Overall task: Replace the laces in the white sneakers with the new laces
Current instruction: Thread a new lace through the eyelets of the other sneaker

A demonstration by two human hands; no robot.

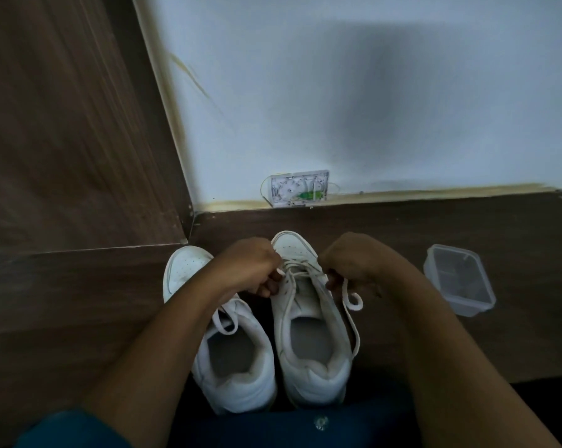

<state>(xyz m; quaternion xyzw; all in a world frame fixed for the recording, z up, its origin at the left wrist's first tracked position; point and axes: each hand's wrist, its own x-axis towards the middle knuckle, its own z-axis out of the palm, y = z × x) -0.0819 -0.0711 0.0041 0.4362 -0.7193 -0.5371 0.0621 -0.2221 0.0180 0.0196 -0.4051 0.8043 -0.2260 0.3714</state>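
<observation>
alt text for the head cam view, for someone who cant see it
The left hand and right hand pinch the lace of one white sneaker, beside its mate on a wooden floor. A clear plastic container sits to their right.

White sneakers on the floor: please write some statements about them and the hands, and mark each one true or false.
1. The left hand and the right hand both hold the laces of the right sneaker. True.
2. The left sneaker has no lace. False: a white lace shows on it.
3. The clear plastic container stands right of the sneakers. True.
4. The toes point toward the person. False: they point to the wall.
</observation>
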